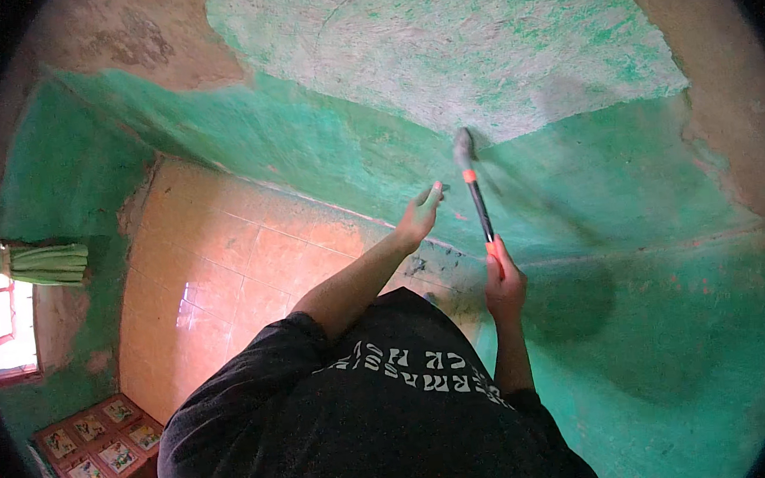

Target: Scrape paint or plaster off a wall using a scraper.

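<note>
My right hand [506,285] is wrapped round the lower end of a hammer's handle, which is black with orange bands. The grey head of the hammer [462,148] is up at the green wall [575,170], by the lower edge of a pale patch [448,45] where the paint is mostly off. Whether the head touches the wall, I cannot tell. To the left of the hammer, my left hand [419,219] is raised before the wall with fingers stretched out, and nothing shows in it.
Shiny orange floor tiles [241,268] lie below at the left, with dark debris [439,266] along the wall's foot. A window with a green curtain [48,264] is at the far left. Beneath it stands a reddish chest [103,450] with picture panels. Bare plaster [738,76] borders the paint.
</note>
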{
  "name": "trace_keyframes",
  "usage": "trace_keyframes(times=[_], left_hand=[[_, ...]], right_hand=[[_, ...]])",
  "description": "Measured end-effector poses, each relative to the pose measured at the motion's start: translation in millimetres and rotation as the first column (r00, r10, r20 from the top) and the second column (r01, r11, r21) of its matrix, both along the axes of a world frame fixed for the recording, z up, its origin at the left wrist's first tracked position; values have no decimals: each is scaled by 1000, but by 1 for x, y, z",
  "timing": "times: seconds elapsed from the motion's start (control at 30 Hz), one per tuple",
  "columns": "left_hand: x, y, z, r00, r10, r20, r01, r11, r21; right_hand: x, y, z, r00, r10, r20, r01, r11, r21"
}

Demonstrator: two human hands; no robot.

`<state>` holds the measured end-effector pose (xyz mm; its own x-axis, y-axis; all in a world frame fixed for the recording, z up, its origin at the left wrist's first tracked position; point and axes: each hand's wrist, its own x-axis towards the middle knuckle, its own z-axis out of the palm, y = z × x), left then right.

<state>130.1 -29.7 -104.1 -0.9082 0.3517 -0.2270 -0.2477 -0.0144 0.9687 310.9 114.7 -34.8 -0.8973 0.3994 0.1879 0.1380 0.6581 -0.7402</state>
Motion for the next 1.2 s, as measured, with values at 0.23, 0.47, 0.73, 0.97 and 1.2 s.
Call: trace_keyframes(times=[0.23,0.47,0.73,0.97,1.2], left_hand=[[-9,23,32,944,-209,257,137,953,272],[-4,32,35,921,-271,279,200,945,258],[-2,35,31,928,-226,298,150,955,256],[-2,36,37,931,-258,257,223,962,160],[-9,27,31,933,-301,199,271,948,164]], right_hand=[[-13,-12,4,998,19,64,-20,1000,11],[-4,-9,2,992,-47,114,46,999,10],[-9,-8,3,994,-17,112,17,1000,6],[-9,-5,4,996,-33,85,38,998,-54],[-9,-4,-3,1000,11,-10,-12,998,-58]])
